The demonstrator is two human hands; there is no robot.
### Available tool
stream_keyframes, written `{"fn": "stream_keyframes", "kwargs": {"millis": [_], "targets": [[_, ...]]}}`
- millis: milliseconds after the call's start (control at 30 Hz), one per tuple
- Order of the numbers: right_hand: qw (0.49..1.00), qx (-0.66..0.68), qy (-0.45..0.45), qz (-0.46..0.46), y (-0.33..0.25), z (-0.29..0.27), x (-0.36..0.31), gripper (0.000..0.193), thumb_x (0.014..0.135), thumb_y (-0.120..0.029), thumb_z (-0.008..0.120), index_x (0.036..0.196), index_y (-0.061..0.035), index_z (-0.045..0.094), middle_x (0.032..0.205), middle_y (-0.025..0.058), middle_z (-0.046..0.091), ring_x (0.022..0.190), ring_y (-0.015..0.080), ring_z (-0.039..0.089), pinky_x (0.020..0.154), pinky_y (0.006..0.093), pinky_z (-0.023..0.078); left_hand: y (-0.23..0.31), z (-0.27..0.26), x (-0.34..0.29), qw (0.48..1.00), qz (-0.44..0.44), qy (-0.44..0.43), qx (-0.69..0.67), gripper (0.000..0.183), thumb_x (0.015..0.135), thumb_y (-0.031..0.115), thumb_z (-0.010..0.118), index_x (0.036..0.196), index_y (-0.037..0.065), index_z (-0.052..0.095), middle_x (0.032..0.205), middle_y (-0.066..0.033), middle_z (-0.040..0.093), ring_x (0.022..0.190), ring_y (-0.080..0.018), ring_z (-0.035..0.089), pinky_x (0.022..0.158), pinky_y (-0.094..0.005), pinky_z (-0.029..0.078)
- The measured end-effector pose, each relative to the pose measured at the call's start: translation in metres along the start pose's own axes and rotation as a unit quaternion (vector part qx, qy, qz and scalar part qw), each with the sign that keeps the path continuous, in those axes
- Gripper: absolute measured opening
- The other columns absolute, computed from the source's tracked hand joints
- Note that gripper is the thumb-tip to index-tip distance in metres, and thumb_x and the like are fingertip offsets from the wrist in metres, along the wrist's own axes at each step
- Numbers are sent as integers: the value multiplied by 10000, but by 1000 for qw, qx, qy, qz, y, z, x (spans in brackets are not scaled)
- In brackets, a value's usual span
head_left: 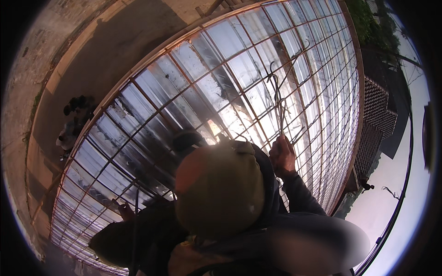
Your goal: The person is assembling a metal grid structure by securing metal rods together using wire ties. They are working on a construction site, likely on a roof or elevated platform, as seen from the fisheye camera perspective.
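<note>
My right hand (283, 156) is closed around the lower end of a bundle of bent metal wires (279, 94). Their hooked, splayed tips reach away over the rusty steel bar mesh (248, 87). Lower and to the left, my left hand (124, 210) is close to the mesh. Its fingers look drawn together in dim light, and what they hold is too small to name. Under the bars lies shiny ribbed metal sheeting (225, 39). A rounded olive-green thing (218, 193) in the middle hides part of the mesh between my hands.
A raised rim (152, 55) bounds the mesh on the far left. Beyond and below it is bare brown ground (124, 37), with a group of people (73, 119) there. Tiled roofs (375, 110), trees (363, 18) and a dark cable (407, 165) show on the right.
</note>
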State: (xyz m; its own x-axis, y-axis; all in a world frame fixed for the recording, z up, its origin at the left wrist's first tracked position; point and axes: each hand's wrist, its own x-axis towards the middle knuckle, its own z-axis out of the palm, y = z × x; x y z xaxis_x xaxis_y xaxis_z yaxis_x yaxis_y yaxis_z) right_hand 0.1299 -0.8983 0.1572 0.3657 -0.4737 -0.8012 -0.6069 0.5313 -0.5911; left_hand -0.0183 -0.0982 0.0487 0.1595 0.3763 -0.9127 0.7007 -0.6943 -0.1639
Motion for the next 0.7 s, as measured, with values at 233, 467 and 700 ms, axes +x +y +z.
{"fn": "stream_keyframes", "kwargs": {"millis": [233, 467, 700], "targets": [[980, -123, -75, -135, 40, 34, 55, 337, 1218, -354, 453, 1008, -99, 518, 723, 17, 504, 563, 139, 441, 507, 327, 407, -5, 15, 10, 1000, 11, -14, 12, 422, 1104, 337, 686, 1356, -2, 669, 1022, -203, 711, 875, -307, 683, 784, -467, 533], [903, 385, -177, -65, 13, 64, 113, 316, 1217, -363, 461, 1065, -114, 580, 759, -31, 433, 636, 129, 388, 610, 303, 384, -8, -9, 23, 996, 44, -29, 72, 430, 1102, 346, 683, 1343, -10, 688, 1043, -229, 735, 904, -331, 711, 813, -489, 546], [885, 335, -322, -18, -1, 111, 138, 290, 1223, -351, 427, 1157, -117, 586, 1112, 75, 709, 964, 241, 713, 828, 356, 574, 174, -204, -63, 925, 265, 253, 100, 501, 1100, 381, 712, 1455, 31, 654, 1252, -242, 733, 1163, -372, 709, 1006, -470, 556]]}}
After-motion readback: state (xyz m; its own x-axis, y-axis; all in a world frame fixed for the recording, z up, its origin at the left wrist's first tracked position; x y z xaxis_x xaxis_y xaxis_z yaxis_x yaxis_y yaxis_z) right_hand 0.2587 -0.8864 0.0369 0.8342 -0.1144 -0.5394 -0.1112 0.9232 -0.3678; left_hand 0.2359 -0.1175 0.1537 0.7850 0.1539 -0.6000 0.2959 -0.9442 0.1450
